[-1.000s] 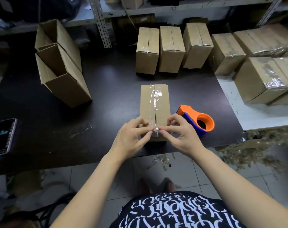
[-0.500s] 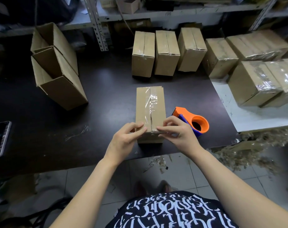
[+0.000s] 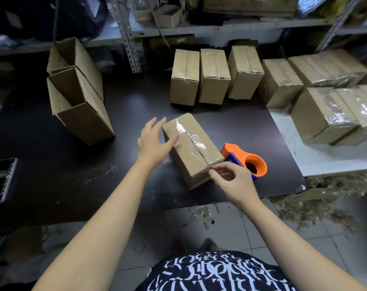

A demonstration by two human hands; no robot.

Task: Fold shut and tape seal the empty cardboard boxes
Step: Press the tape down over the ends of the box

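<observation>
Our left hand (image 3: 155,141), fingers spread wide, touches the box (image 3: 191,156); our right hand (image 3: 233,181) pinches the tape (image 3: 196,142) end at its near edge. Shirt (image 3: 210,274) lettering is unreadable.

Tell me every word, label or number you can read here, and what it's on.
Nothing is legible.
Shirt: white stylised lettering, unreadable.
Shelf edge: small handwritten mark, too small to read.
Phone: screen too blurred.
Cardboard boxes: no print visible.
</observation>
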